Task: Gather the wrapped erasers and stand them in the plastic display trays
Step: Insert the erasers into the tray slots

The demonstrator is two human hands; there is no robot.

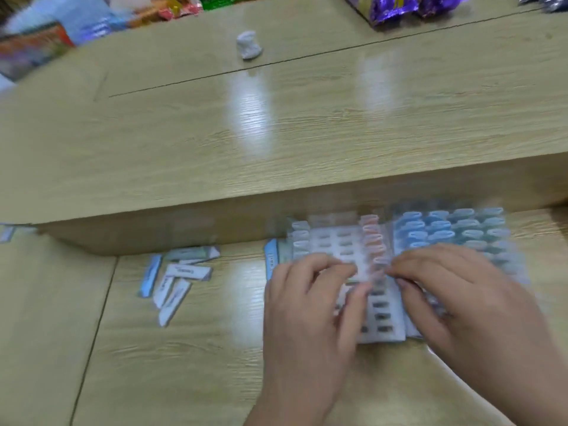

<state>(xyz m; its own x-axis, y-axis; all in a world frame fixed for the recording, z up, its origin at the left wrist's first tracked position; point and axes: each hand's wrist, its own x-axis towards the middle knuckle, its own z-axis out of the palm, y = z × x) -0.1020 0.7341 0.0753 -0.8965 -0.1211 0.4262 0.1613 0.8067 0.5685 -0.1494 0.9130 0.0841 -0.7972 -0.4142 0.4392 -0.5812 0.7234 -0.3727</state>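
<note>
The loose wrapped erasers (175, 281) lie flat at mixed angles, left of the plastic trays (385, 329) and nearer the left hand (310, 302), which, like the right hand (455, 290), rests curled fingers on the trays; blur hides any pinch.

A single head-worn wide-angle view looks forward and down, close above the left grip (307, 302) and right grip (461, 296); the tabletop (184, 364) spreads around them.
</note>
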